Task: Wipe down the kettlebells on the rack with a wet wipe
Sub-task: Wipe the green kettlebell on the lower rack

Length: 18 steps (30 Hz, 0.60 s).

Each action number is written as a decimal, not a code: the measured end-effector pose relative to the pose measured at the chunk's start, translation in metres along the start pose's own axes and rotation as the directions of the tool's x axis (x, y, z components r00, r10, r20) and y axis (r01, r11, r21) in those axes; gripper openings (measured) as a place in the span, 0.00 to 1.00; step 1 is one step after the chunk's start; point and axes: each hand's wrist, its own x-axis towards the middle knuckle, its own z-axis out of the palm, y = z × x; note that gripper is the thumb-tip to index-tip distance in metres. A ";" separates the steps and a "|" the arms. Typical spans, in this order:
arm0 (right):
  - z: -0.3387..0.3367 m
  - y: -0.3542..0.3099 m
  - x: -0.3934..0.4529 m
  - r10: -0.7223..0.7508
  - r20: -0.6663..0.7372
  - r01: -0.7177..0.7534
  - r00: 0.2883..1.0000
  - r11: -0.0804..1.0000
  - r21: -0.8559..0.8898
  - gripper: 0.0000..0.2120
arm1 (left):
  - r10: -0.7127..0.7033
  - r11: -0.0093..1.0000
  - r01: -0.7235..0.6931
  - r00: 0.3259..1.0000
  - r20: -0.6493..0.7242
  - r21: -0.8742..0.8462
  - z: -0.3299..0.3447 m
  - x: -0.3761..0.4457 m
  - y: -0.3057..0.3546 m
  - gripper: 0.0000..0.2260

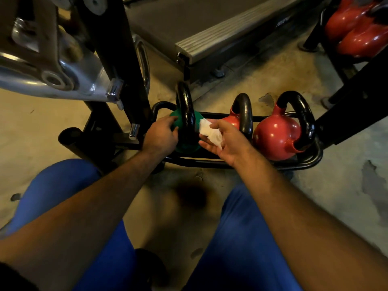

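A low black tube rack (315, 162) on the floor holds three kettlebells with black handles. The green kettlebell (185, 120) stands at the left end. A small red kettlebell (233, 120) is in the middle, and a larger red kettlebell (277, 137) sits at the right end. My left hand (161, 134) rests on the left side of the green kettlebell, fingers against its body. My right hand (226, 141) is palm up just right of the green one's handle, holding a crumpled white wet wipe (210, 131) in its fingers.
A black machine frame (117, 59) with chrome parts rises at the left, close to the rack. A treadmill deck (210, 32) lies behind. Another rack with red kettlebells (357, 32) stands at the top right. My knees in blue trousers (241, 238) are below.
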 end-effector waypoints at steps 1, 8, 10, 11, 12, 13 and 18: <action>-0.001 -0.002 -0.001 -0.027 -0.022 0.025 0.999 0.998 -0.058 0.16 | -0.011 1.000 0.011 1.000 -0.024 -0.003 -0.003 -0.005 0.005 0.17; -0.012 -0.019 -0.008 -0.451 -0.116 0.271 0.885 0.700 -0.661 0.07 | 0.064 0.997 -0.070 0.986 -0.153 -0.031 -0.018 -0.020 0.038 0.14; -0.015 -0.026 -0.010 -0.514 -0.111 0.293 0.850 0.638 -0.713 0.06 | 0.065 0.998 -0.068 0.978 -0.197 -0.008 -0.022 -0.020 0.043 0.14; -0.017 -0.030 -0.010 -0.531 -0.114 0.298 0.840 0.627 -0.720 0.08 | 0.078 0.997 -0.079 0.975 -0.208 0.003 -0.024 -0.020 0.045 0.14; -0.019 -0.033 -0.011 -0.547 -0.114 0.306 0.829 0.616 -0.726 0.09 | 0.112 0.994 -0.112 0.971 -0.211 0.014 -0.026 -0.020 0.048 0.14; -0.022 -0.036 -0.012 -0.571 -0.105 0.325 0.814 0.599 -0.732 0.09 | 0.167 0.986 -0.163 0.964 -0.205 0.032 -0.027 -0.020 0.051 0.14; -0.049 -0.048 -0.013 -0.719 -0.036 0.416 0.694 0.442 -0.794 0.09 | 0.496 0.857 -0.466 0.862 -0.105 0.220 -0.014 -0.021 0.075 0.12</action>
